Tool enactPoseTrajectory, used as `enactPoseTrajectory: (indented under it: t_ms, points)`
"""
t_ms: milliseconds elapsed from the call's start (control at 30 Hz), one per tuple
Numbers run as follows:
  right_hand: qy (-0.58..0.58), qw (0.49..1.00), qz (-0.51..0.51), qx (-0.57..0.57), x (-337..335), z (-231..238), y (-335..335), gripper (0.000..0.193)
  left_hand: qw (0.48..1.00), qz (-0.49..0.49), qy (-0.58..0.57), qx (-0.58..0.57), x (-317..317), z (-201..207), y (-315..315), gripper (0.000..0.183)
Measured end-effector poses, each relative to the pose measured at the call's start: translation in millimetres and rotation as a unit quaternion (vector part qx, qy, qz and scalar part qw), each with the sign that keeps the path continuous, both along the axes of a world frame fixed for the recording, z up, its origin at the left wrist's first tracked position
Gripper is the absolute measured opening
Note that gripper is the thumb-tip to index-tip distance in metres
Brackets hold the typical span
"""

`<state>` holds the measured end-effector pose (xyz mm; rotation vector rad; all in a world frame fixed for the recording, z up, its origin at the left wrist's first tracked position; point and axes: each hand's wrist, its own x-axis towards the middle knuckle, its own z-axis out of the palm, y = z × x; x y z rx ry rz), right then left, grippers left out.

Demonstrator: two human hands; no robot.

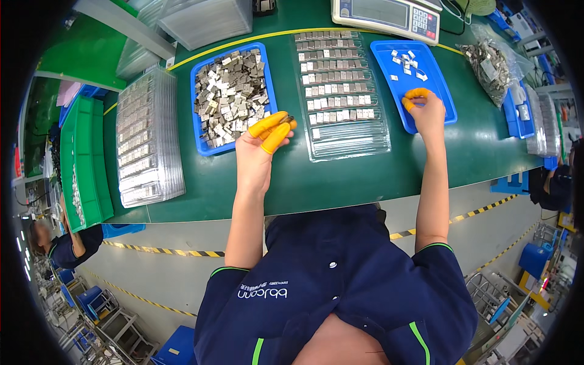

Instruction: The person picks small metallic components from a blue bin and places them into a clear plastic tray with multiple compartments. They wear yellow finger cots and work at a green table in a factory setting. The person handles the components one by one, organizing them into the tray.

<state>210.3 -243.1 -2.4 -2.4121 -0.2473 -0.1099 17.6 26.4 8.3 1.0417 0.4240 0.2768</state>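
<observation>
My left hand [258, 146], with yellow finger covers, is raised between a blue tray [272, 79] and a clear plastic blister tray [350, 143]. Its thumb and fingers pinch a small dark metallic piece [289, 118]. The blue tray is heaped with small silver rectangular metal parts [231, 91]. Rows of similar parts fill most of the blister tray; one part sits at the left of its nearest partly filled row. Over a second blue tray [437, 73], my right hand [426, 109] has its yellow-covered fingertips curled together, hiding whatever they hold. Several small white-and-silver parts [406, 61] lie there.
Stacked filled blister trays [149, 140] and a green bin [88, 158] stand at left. A digital scale [389, 15] sits at the back, with a plastic bag of parts [490, 70] to its right. The green table's near edge runs before my body. Other people are at both sides.
</observation>
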Motion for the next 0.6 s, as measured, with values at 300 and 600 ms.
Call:
enactPoseTrajectory:
  t_ms: [300, 600]
  points:
    - [-0.002, 0.970, -0.003, 0.244, -44, 20, 24, 0.025, 1.000, -0.013, -0.011, 0.003, 5, 1, -19, 0.030]
    - [0.258, 0.849, 0.130, 0.443, -105, 38, 87, 0.024, 1.000, 0.010, -0.010, -0.006, 9, 2, -38, 0.025]
